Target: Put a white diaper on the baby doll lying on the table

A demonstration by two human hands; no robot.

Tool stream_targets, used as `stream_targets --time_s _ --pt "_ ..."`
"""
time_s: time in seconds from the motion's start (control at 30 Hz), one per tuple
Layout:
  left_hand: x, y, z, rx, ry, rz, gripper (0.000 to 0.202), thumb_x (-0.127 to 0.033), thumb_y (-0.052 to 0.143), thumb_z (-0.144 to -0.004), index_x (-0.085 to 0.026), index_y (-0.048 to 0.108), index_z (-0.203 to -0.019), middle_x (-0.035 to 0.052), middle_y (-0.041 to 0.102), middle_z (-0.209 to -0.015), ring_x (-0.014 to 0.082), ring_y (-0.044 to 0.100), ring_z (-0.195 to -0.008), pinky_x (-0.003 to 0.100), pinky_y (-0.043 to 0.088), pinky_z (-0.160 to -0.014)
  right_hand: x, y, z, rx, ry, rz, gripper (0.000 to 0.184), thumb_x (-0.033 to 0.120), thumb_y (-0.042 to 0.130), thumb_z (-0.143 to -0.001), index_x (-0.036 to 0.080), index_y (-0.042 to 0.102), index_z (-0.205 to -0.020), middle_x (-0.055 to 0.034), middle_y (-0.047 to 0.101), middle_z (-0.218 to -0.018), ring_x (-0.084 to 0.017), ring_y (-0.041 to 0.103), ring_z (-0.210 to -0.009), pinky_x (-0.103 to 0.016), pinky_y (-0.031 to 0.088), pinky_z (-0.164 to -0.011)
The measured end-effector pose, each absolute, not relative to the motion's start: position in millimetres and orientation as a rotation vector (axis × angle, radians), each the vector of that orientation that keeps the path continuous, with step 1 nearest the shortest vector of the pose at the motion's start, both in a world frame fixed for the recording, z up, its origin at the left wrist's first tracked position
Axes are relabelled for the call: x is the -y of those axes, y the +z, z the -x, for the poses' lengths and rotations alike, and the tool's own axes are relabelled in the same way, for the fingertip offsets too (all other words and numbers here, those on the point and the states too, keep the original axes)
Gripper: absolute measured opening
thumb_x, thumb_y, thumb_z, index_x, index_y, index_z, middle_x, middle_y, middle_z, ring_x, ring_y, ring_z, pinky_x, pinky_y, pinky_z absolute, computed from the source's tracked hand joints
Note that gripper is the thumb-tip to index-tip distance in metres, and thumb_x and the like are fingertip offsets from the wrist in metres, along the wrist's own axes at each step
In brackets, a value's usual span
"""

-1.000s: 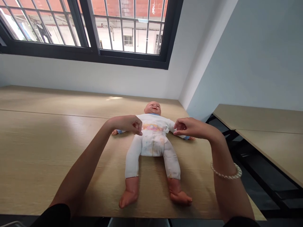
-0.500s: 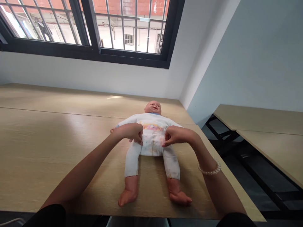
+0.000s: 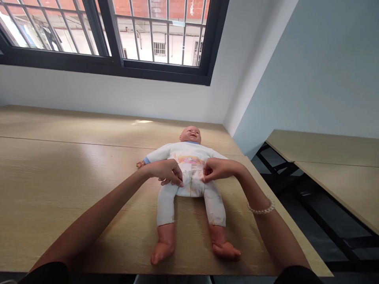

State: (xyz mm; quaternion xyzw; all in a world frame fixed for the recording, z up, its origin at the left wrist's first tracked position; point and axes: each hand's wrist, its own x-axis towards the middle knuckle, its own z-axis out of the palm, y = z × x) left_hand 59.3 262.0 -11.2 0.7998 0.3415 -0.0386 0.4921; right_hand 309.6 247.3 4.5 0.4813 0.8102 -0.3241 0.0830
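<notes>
A baby doll lies on its back on the wooden table, head toward the window and bare feet toward me. It wears a white long-sleeved top with a coloured print and blue trim, and white pants with a seam down the middle. At the waist on the left side, my left hand pinches the cloth of the pants between thumb and fingers. My right hand has its fingers curled closed on the cloth at the opposite hip. The fingertips partly hide the fabric they grip.
The pale wooden table reaches to the wall below a dark-framed, barred window. Its right edge borders a gap, beyond which stands another table on black metal legs.
My left hand has moved slightly down and inward on the doll's pants. The right hand stays at the other hip, its fingers drawn a little tighter. The doll's left-side foot has shifted slightly toward me.
</notes>
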Motion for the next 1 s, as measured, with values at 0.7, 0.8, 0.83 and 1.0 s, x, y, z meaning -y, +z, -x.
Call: stream_targets --time_s 0.7,0.8,0.83,1.0 --pt "-252 -6 -60 -0.98 -0.195 -2.093 0.032 -0.045 0.079 -0.067 -0.018 0.062 -0.062 -0.0037 0.048 -0.037 0.012 0.045 -0.036 0.023 0.031 -0.043 -243 8 -304 -2.351 -0.882 -1.45 0.038 0.05 0.075 -0.07 0.013 0.063 -0.071 0.0009 0.055 -0.065 -0.011 0.044 -0.062 -0.025 0.03 -0.053" --pt "-244 -8 -65 -1.034 -0.13 -2.247 0.023 -0.027 0.076 -0.067 -0.018 0.058 -0.056 -0.0056 0.045 -0.034 0.011 0.046 -0.035 0.022 0.031 -0.044 -242 6 -299 -2.356 -0.812 -1.48 0.037 0.046 0.078 -0.067 0.014 0.06 -0.067 0.0012 0.055 -0.063 -0.011 0.045 -0.06 -0.025 0.029 -0.052" --pt "-243 -8 -66 -1.022 -0.124 -2.27 0.022 -0.022 0.074 -0.067 -0.018 0.057 -0.055 -0.0061 0.044 -0.034 0.0105 0.046 -0.034 0.022 0.031 -0.044 -242 5 -299 -2.363 -0.809 -1.479 0.033 0.042 0.078 -0.068 0.014 0.06 -0.067 0.0011 0.056 -0.064 -0.011 0.046 -0.061 -0.025 0.029 -0.052" --pt "-251 -5 -63 -0.884 -0.252 -2.077 0.029 -0.032 0.074 -0.067 -0.018 0.052 -0.055 -0.004 0.049 -0.039 0.0122 0.048 -0.036 0.021 0.033 -0.04 -244 3 -300 -2.396 -0.872 -1.395 0.022 0.032 0.073 -0.071 0.013 0.06 -0.069 0.002 0.055 -0.063 -0.01 0.044 -0.06 -0.024 0.028 -0.052"
